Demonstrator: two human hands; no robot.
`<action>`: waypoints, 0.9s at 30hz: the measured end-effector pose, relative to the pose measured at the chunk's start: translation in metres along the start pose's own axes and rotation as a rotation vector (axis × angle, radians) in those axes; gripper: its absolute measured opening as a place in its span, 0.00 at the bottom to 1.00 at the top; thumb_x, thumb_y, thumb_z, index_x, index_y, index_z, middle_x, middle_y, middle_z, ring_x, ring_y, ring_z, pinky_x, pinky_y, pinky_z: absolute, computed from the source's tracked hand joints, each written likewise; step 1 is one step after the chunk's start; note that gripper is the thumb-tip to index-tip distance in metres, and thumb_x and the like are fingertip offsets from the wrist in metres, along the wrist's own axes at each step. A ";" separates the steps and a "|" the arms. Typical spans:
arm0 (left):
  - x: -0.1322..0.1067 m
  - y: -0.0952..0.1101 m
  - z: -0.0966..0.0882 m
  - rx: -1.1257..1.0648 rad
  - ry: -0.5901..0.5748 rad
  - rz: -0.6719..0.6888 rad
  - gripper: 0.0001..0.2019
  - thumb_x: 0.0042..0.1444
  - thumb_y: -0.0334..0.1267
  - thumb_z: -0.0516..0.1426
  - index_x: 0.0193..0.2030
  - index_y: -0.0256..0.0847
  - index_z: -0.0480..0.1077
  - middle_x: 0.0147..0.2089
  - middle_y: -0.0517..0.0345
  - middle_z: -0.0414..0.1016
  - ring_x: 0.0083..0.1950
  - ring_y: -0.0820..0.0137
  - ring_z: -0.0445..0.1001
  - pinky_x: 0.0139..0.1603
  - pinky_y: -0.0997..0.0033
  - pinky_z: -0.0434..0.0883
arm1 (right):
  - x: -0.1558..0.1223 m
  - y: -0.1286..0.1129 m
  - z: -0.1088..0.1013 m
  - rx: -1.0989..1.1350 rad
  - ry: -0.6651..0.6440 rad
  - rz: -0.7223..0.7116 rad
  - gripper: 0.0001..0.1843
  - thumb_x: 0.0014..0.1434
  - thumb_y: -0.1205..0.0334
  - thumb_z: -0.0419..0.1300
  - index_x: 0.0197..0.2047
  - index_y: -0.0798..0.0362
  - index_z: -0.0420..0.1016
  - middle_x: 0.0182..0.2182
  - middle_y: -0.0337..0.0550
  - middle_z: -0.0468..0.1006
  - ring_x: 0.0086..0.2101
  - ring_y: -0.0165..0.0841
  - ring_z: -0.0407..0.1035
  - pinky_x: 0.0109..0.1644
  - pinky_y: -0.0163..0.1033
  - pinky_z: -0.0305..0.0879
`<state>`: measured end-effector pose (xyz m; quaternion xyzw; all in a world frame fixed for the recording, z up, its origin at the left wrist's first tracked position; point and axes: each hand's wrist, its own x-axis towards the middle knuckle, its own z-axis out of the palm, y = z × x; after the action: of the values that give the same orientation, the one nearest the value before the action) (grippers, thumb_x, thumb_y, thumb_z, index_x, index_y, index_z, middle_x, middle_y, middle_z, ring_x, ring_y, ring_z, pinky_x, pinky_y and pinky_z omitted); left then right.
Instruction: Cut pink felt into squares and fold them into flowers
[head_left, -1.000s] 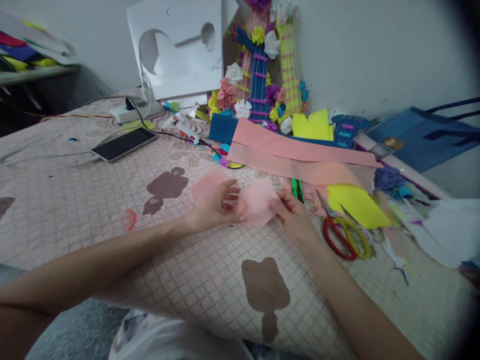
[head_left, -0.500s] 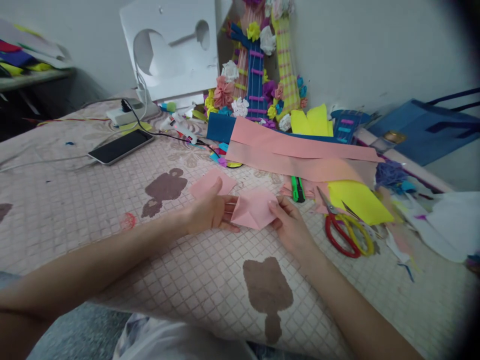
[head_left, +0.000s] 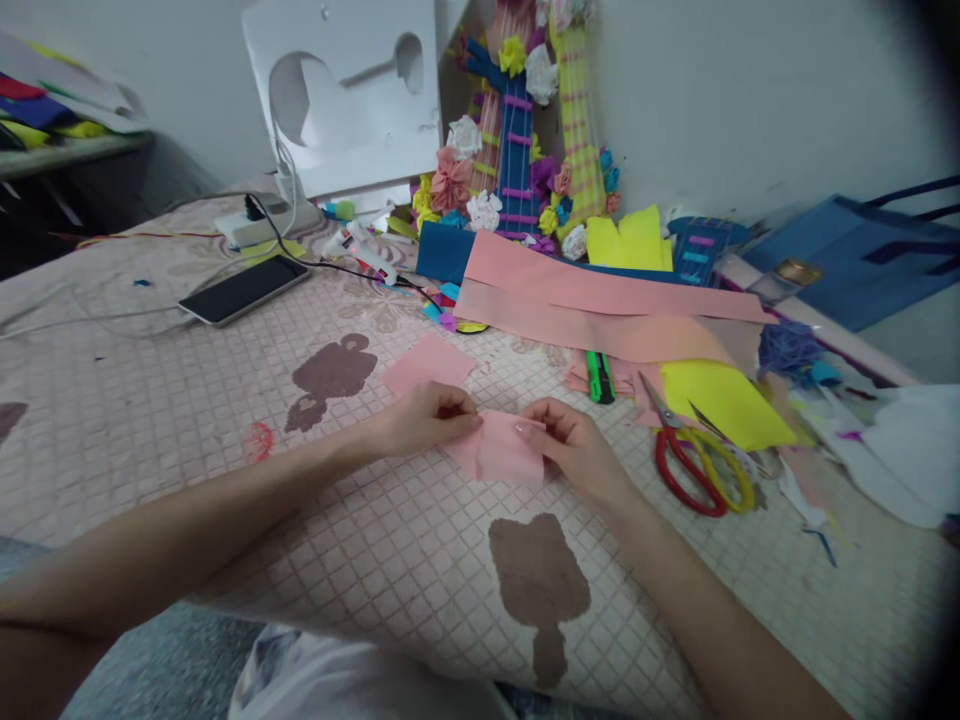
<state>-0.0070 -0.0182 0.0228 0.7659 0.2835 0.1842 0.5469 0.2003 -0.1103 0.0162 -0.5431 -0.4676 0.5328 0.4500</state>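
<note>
My left hand (head_left: 427, 420) and my right hand (head_left: 574, 450) both pinch a small pink paper piece (head_left: 499, 455), folded over, just above the patterned cloth surface (head_left: 187, 420). The left fingers grip its upper left corner, the right fingers its upper right edge. A second pink paper square (head_left: 427, 362) lies flat just behind my left hand.
Red and yellow scissors (head_left: 697, 460) lie right of my right hand, with a green cutter (head_left: 598, 377), yellow paper (head_left: 720, 400) and long pink sheets (head_left: 600, 310) behind. A phone (head_left: 244, 288) and cables sit far left. Paper-flower crafts (head_left: 517, 140) lean on the wall.
The pink piece was held open and flat between my hands; now it is folded down and my hands have closed in on its top edge.
</note>
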 end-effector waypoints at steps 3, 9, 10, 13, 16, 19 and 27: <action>0.003 -0.002 0.002 0.040 0.040 0.015 0.11 0.55 0.40 0.55 0.29 0.33 0.71 0.25 0.60 0.68 0.26 0.78 0.63 0.25 0.79 0.60 | -0.002 0.002 0.003 -0.046 -0.035 -0.009 0.11 0.52 0.54 0.64 0.32 0.51 0.69 0.23 0.33 0.65 0.21 0.25 0.56 0.22 0.31 0.49; 0.005 0.002 -0.003 -0.058 0.032 -0.074 0.13 0.55 0.43 0.56 0.34 0.33 0.71 0.29 0.59 0.69 0.29 0.76 0.66 0.26 0.78 0.64 | -0.001 0.003 0.007 -0.017 0.018 0.016 0.12 0.53 0.53 0.63 0.31 0.51 0.66 0.22 0.32 0.63 0.20 0.25 0.54 0.20 0.31 0.48; 0.005 0.003 -0.005 -0.133 -0.004 -0.127 0.14 0.55 0.45 0.56 0.37 0.34 0.71 0.31 0.58 0.71 0.31 0.75 0.69 0.28 0.77 0.67 | -0.001 0.004 0.008 0.001 0.063 0.031 0.12 0.53 0.53 0.63 0.31 0.51 0.66 0.21 0.31 0.61 0.19 0.24 0.53 0.20 0.31 0.47; 0.004 0.001 -0.012 -0.371 -0.130 -0.250 0.18 0.49 0.42 0.62 0.46 0.36 0.69 0.37 0.57 0.72 0.35 0.73 0.73 0.33 0.72 0.72 | 0.000 0.008 0.009 0.071 0.166 0.034 0.12 0.54 0.54 0.62 0.31 0.51 0.65 0.22 0.32 0.62 0.21 0.24 0.55 0.21 0.30 0.51; 0.007 -0.006 -0.016 -0.392 -0.097 -0.230 0.19 0.45 0.35 0.64 0.45 0.35 0.68 0.32 0.60 0.72 0.32 0.75 0.73 0.32 0.74 0.72 | 0.000 0.007 0.004 0.084 0.072 -0.011 0.13 0.54 0.57 0.62 0.42 0.47 0.65 0.27 0.33 0.68 0.24 0.26 0.59 0.24 0.30 0.56; 0.014 -0.016 -0.017 -0.268 -0.077 -0.146 0.17 0.47 0.34 0.62 0.46 0.34 0.69 0.26 0.63 0.69 0.27 0.76 0.71 0.27 0.77 0.69 | -0.002 0.000 -0.008 -0.044 -0.154 -0.081 0.20 0.57 0.59 0.60 0.52 0.42 0.62 0.38 0.37 0.72 0.31 0.29 0.65 0.31 0.34 0.62; 0.015 -0.005 -0.017 0.234 0.233 0.315 0.19 0.54 0.37 0.58 0.53 0.38 0.66 0.53 0.48 0.71 0.54 0.65 0.69 0.53 0.61 0.67 | -0.003 -0.001 -0.023 -0.314 -0.195 -0.090 0.14 0.57 0.67 0.50 0.44 0.48 0.72 0.36 0.40 0.74 0.33 0.31 0.67 0.37 0.38 0.64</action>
<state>-0.0069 0.0045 0.0233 0.8326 0.2408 0.3203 0.3824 0.2235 -0.1124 0.0182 -0.5309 -0.6102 0.4827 0.3358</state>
